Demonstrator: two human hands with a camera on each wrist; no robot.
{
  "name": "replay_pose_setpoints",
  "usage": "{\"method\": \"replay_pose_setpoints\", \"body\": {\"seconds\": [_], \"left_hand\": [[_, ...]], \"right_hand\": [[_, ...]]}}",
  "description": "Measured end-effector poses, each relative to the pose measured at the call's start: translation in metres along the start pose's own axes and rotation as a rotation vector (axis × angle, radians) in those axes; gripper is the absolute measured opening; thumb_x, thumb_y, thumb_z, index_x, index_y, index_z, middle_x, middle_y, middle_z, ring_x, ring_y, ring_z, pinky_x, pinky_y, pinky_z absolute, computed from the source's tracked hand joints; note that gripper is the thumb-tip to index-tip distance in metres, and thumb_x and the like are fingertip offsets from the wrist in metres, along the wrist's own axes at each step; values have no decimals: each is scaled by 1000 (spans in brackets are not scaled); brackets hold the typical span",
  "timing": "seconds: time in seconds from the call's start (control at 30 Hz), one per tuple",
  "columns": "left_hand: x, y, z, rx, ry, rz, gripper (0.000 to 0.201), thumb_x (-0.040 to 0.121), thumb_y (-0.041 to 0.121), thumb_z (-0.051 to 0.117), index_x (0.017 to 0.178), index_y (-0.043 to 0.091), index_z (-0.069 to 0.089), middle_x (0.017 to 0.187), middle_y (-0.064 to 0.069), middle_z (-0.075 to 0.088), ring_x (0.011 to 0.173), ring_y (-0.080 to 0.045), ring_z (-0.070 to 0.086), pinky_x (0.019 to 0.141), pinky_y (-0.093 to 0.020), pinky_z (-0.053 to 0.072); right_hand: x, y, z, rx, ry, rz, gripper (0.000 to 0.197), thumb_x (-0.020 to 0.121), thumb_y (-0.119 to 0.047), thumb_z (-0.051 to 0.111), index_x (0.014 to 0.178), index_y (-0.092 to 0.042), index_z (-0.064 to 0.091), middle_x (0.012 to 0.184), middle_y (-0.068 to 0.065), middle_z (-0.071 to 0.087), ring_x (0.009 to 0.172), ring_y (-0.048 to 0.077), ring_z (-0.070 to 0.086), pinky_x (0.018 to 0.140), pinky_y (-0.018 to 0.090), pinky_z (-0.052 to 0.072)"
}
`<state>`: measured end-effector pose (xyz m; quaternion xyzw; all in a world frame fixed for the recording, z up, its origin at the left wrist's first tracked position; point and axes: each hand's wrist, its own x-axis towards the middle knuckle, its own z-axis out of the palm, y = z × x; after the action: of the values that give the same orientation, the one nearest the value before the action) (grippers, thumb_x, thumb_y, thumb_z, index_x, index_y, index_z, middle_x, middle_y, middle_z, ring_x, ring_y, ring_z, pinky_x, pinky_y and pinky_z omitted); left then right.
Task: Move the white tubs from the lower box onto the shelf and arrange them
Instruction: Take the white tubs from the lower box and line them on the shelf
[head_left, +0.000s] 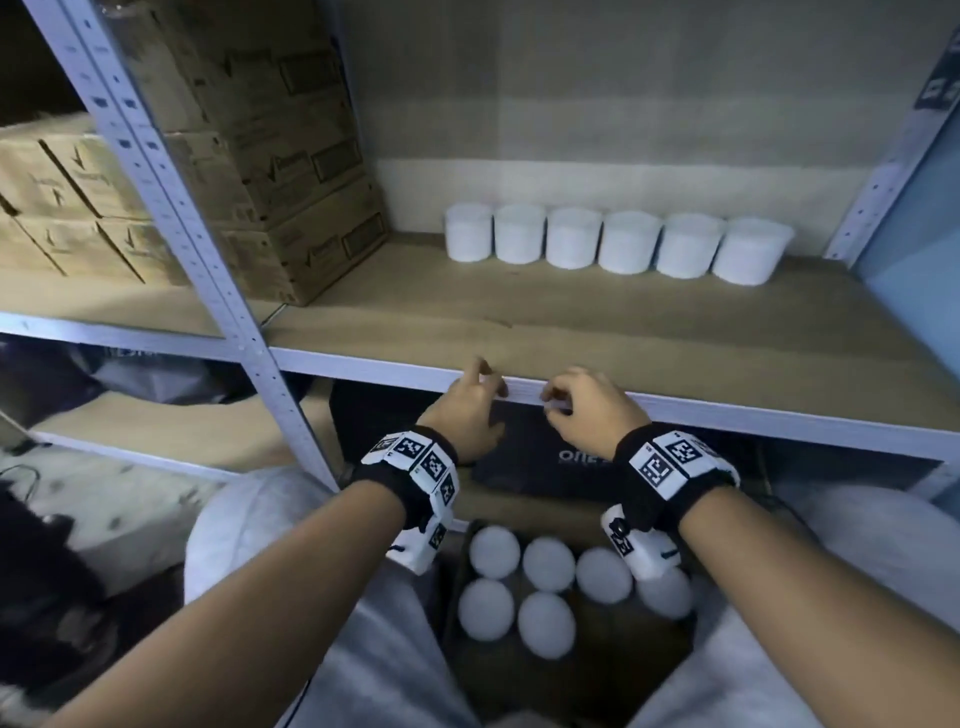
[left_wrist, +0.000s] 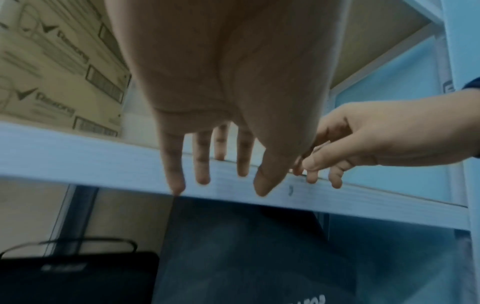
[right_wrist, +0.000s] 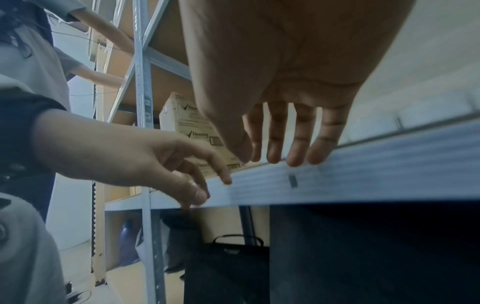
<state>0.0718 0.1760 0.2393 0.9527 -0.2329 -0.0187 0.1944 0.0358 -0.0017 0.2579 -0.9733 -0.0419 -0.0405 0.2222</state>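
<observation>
Several white tubs stand in a row at the back of the wooden shelf. More white tubs sit lid-up in the brown cardboard box below, between my forearms. My left hand and right hand hover side by side at the shelf's grey front rail, both holding nothing. In the left wrist view the left hand has its fingers hanging straight down before the rail. The right hand hangs loosely over the rail in the right wrist view.
Stacked cardboard cartons fill the shelf's left end beside a perforated metal upright. A black box stands under the shelf behind the tub box. Another person works at the rack to the left.
</observation>
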Motion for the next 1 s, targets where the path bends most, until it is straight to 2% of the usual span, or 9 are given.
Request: {"method": "replay_pose_setpoints", "body": {"seconds": [0.07,0.13,0.27,0.4,0.5,0.63,0.83,0.93,1.0], "left_hand": [[-8,-3,22,-63,66,12,37,77,14,61,113,7,53,122,-13,41,100,-34,57,91,-43,49],[-14,-7,48,-81,31,-19,40,76,14,62,113,6,52,119,-14,42,101,-34,55,91,-43,48],[-27,-25,113,-57,-220,-149,46,78,19,63,120,6,48,126,-15,41,109,-36,53,94,-43,46],[-42,-45,173,-43,-435,-264,47,83,20,62,126,10,46,137,-13,38,119,-35,50,95,-41,45],[-53,-57,210,43,-584,-268,51,85,22,61,132,12,43,145,-17,31,135,-38,36,104,-47,40],[-64,-70,248,16,-743,-294,63,88,25,61,142,15,31,150,-13,21,134,-40,33,103,-54,39],[-69,-83,290,116,-690,-391,79,80,44,66,146,28,25,155,-6,14,140,-36,23,103,-54,35],[-74,-83,300,249,-592,-352,82,73,52,70,143,29,34,153,-7,29,126,-38,44,92,-50,42],[-77,-84,302,256,-642,-334,80,54,57,77,125,27,56,132,-8,58,89,-35,65,70,-42,52]], "right_hand": [[-9,7,22,40,16,-3,15,85,-20,57,96,-17,68,104,3,62,99,25,60,86,34,50],[-15,14,47,75,20,14,14,85,-19,58,95,-16,68,101,3,62,97,24,60,84,34,51],[-28,35,105,130,-100,123,14,84,-18,59,95,-16,68,99,4,61,93,23,60,80,35,52],[-51,66,171,105,-288,231,15,82,-15,57,94,-9,64,101,11,63,95,32,61,77,37,52],[-73,89,208,34,-467,305,31,87,-22,57,117,-15,60,122,11,59,110,33,57,90,40,50],[-93,110,245,-29,-640,380,46,87,-37,58,130,-24,50,134,9,47,118,35,52,98,44,45],[-98,115,282,-56,-767,335,80,83,-44,64,149,-21,24,150,14,23,139,37,27,110,47,32],[-100,113,296,-99,-791,315,92,79,-51,65,151,-23,16,152,16,13,140,42,17,110,52,31],[-102,111,302,-129,-771,332,92,76,-56,66,149,-25,20,149,15,13,137,42,22,107,49,35]]}}
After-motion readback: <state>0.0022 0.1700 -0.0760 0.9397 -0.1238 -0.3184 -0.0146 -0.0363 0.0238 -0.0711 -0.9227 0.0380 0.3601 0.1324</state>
